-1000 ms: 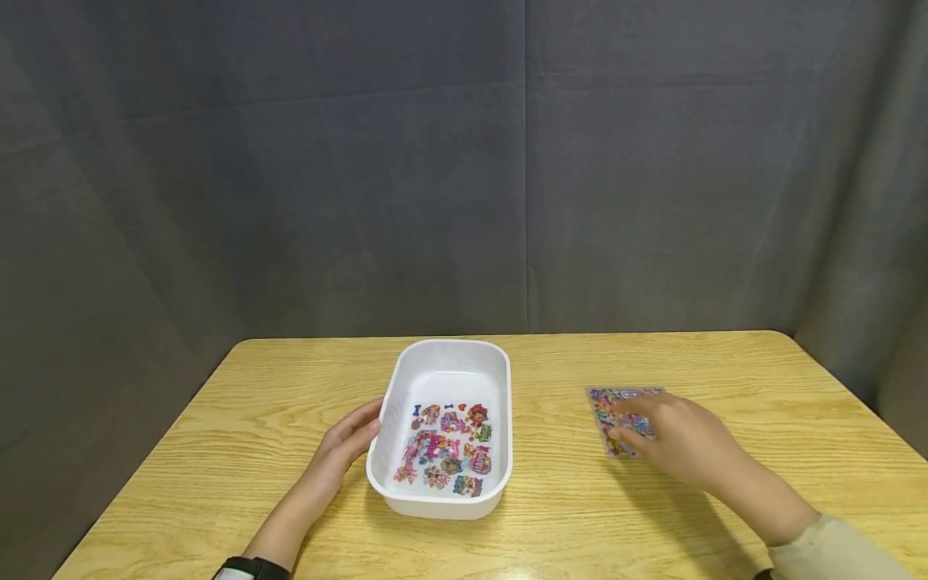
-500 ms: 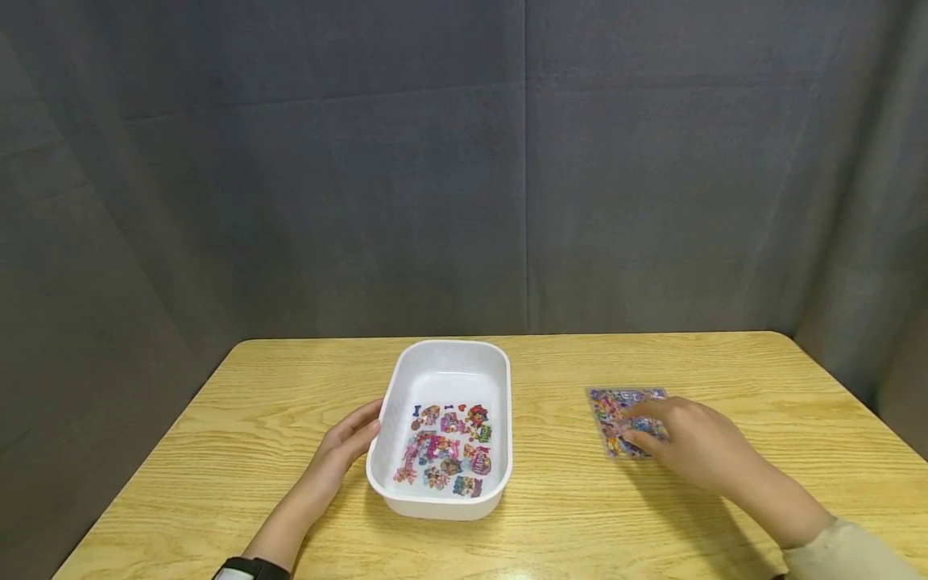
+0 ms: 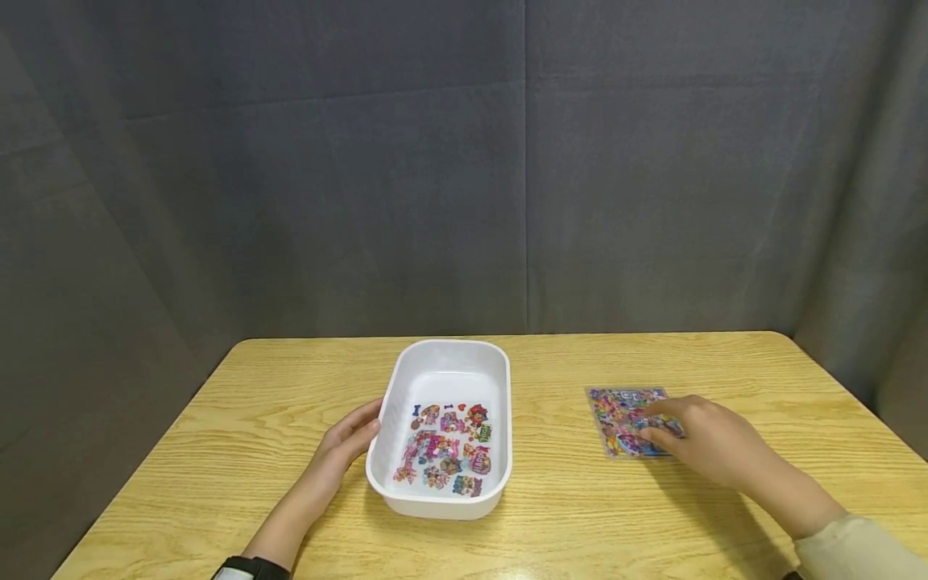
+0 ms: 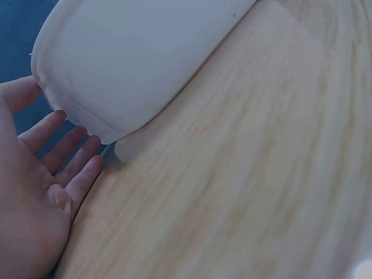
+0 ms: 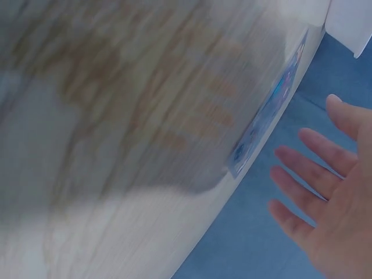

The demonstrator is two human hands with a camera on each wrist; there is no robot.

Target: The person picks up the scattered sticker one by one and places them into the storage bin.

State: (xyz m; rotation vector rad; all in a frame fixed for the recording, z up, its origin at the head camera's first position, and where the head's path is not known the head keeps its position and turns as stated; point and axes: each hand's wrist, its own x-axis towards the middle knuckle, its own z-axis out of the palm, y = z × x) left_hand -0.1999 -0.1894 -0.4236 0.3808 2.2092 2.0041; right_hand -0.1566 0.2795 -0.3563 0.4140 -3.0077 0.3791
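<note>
In the head view, a white rectangular tray (image 3: 445, 509) stands left of centre on the table, with a see-through sheet of cartoon stickers (image 3: 442, 447) lying flat on its bottom. My left hand (image 3: 344, 443) rests its fingertips against the tray's left side, and the left wrist view has the fingers spread along the outer wall (image 4: 116, 64). A second colourful sticker sheet (image 3: 612, 407) lies on the table to the right. Over its right part hovers my right hand (image 3: 706, 439), fingers loosely extended and holding nothing. The right wrist view shows those fingers apart from the sheet (image 5: 267, 119).
The wooden table (image 3: 551, 515) has rounded far corners. Behind it and at both sides hang dark grey curtains (image 3: 449, 201). A stretch of tabletop separates the tray from the loose sheet.
My right hand has drifted right over the loose sticker sheet, uncovering more of it. The left hand, the tray and both sheets have kept their places.
</note>
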